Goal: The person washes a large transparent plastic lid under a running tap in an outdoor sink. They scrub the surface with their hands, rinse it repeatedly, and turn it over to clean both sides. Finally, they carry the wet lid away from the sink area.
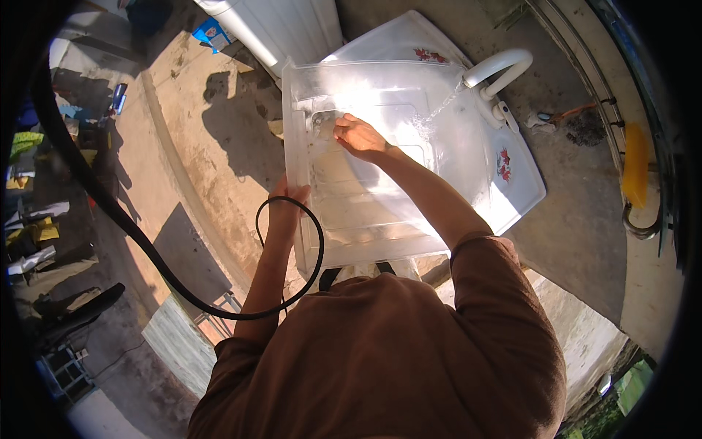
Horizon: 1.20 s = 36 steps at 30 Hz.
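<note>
A clear plastic storage bin rests across the white ceramic washbasin, which carries red flower prints. My left hand grips the bin's left rim, thumb on the near side. Over the inside of the bin is my right hand, its fingers curled near the left wall; whether anything is in them cannot be seen. From the white curved faucet a stream of water runs into the bin's right side. Bright sunlight washes out part of the bin floor.
A white ribbed plastic container stands behind the basin, with a blue packet beside it. A black cable loops past my left wrist. A yellow object hangs by the metal rail at right. Scattered items lie far left.
</note>
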{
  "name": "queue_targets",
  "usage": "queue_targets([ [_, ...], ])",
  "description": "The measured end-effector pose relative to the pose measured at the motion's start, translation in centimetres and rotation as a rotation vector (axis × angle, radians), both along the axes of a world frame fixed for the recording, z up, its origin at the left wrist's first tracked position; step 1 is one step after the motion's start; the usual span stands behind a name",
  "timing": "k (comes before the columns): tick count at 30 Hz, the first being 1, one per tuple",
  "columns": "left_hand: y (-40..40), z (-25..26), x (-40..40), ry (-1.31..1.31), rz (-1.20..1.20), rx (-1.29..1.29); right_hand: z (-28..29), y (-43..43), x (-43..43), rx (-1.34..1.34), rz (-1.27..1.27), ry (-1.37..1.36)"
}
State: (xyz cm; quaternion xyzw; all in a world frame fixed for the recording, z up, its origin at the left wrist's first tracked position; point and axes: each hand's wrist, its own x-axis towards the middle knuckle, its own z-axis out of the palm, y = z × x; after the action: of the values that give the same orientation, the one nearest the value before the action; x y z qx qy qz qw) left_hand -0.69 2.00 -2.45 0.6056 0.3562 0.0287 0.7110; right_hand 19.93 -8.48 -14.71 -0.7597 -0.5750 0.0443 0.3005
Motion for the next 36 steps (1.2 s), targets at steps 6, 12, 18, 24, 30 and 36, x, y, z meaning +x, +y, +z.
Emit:
queue_targets([
  [6, -0.5, 0.7, 0.1, -0.018, 0.021, 0.005, 1.6, -2.5, -0.8, 0.043, -0.267, -0.041],
  [12, -0.3, 0.0, 0.1, 0.063, 0.045, 0.056, 0.1, 2.2, -3.1, 0.09, -0.042, 0.122],
  [18, -0.6, -0.3, 0.1, 0.084, 0.06, 0.068, 1.3, 2.3, -1.8, -0.028, -0.013, 0.146],
  [24, -0.9, 0.1, 0.0, 0.041, 0.079, 0.034, 2.5, 5.6, -4.5, -0.187, -0.444, 0.166],
  [30, -0.7, 0.0, -0.2, 0.05, 0.045, 0.038, -0.5, 3.8, -3.1, -0.011, -0.377, 0.12],
  [36, -0.7, -0.4, -0.3, 0.012, 0.049, 0.029, -0.8, 2.7, -5.9, 0.168, -0.409, 0.13],
])
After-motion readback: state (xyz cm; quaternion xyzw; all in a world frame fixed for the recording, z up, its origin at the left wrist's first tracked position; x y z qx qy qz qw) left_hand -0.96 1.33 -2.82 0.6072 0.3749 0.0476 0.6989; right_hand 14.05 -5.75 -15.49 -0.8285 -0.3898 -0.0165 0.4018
